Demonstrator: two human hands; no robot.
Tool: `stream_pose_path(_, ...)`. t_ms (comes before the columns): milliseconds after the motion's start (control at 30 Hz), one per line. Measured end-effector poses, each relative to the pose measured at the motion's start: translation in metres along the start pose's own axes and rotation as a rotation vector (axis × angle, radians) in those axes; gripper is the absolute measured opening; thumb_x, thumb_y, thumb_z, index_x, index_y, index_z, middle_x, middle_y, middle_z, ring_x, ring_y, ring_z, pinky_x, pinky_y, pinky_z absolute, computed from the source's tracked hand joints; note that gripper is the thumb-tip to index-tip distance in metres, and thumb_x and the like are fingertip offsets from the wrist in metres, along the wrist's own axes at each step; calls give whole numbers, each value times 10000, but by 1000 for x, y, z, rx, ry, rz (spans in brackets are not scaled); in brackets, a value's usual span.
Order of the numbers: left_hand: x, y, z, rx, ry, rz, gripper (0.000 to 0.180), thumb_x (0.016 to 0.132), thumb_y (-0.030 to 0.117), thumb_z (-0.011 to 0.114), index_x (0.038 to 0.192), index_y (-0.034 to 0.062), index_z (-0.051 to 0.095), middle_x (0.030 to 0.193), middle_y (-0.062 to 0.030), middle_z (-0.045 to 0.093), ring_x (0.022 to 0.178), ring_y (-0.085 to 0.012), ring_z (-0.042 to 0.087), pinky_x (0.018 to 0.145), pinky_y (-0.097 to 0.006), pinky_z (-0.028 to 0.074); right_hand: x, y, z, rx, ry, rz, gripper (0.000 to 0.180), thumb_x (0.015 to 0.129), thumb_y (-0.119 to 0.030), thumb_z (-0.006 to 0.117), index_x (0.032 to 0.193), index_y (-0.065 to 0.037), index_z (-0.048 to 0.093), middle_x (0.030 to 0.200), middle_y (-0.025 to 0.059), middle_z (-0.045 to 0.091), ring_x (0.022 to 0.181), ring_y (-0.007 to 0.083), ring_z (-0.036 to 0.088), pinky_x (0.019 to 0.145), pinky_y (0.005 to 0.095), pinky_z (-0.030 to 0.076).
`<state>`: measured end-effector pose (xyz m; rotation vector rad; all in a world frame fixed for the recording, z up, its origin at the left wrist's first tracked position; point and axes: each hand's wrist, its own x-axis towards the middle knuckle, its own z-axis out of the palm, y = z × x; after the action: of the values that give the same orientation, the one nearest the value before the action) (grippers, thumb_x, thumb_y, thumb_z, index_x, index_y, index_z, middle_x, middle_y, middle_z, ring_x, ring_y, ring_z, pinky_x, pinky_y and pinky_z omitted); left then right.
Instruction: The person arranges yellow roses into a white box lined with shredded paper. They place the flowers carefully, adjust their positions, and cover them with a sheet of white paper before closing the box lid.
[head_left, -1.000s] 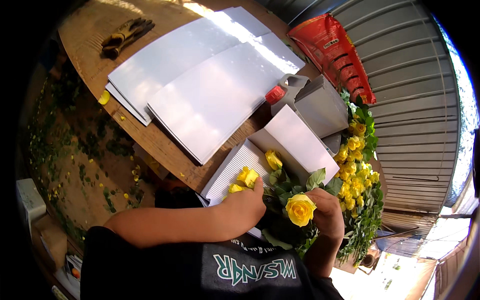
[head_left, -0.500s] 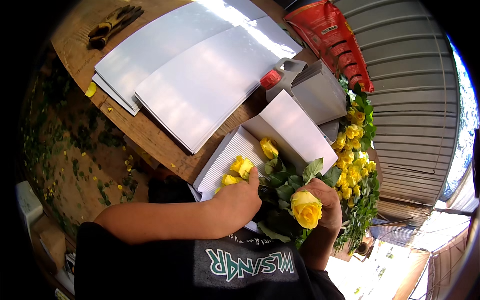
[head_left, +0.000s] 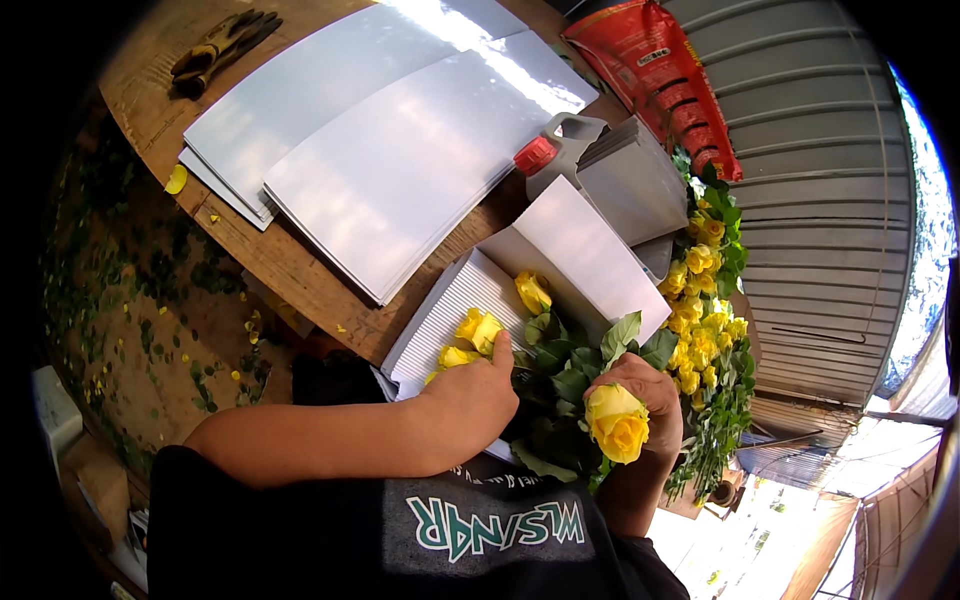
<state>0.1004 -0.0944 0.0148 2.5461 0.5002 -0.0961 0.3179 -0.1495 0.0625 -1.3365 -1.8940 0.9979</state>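
My right hand [head_left: 655, 400] is closed around a yellow rose [head_left: 617, 424], its bloom facing down toward my body; the stem is mostly hidden by the hand and leaves. My left hand [head_left: 470, 400] rests on the bundle with one finger stretched out against a yellow rose [head_left: 480, 330]; its other fingers are largely out of sight. More yellow blooms show beside it, one of them a rose [head_left: 533, 292] farther up. The roses lie with dark green leaves [head_left: 570, 365] on corrugated cardboard [head_left: 440, 325], whose white flap [head_left: 590, 255] stands raised behind them.
Large white sheets [head_left: 380, 170] lie stacked on the wooden table [head_left: 250, 245]. Behind the flap stand a grey jug with a red cap [head_left: 535, 155] and folded grey card [head_left: 635, 180]. Work gloves [head_left: 215, 55], a red bag [head_left: 660, 85] and heaped yellow roses [head_left: 700, 340] surround this.
The rose in my right hand has shifted slightly down and right against the leaves. My left hand stays on the roses. The whole view has moved a little.
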Motion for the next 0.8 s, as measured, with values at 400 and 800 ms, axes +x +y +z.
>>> stream_pose_path(400, -1, -1, 4, 28, 22, 16, 323, 692, 46, 538, 962, -129, 572, 1196, -367, 374, 746, -237, 616, 621, -305, 524, 32, 17, 49, -611, 163, 376, 201, 702, -140, 652, 887, -68, 619, 728, 73, 593, 630, 223, 589, 577, 295, 460)
stream_pose_path(800, 0, 1, 14, 214, 183, 18, 221, 669, 85, 539, 821, -50, 627, 1160, -258, 471, 894, -246, 499, 716, -259, 471, 32, 34, 74, -696, 274, 282, 177, 715, -137, 640, 868, -56, 605, 679, 72, 559, 588, 251, 561, 530, 334, 448)
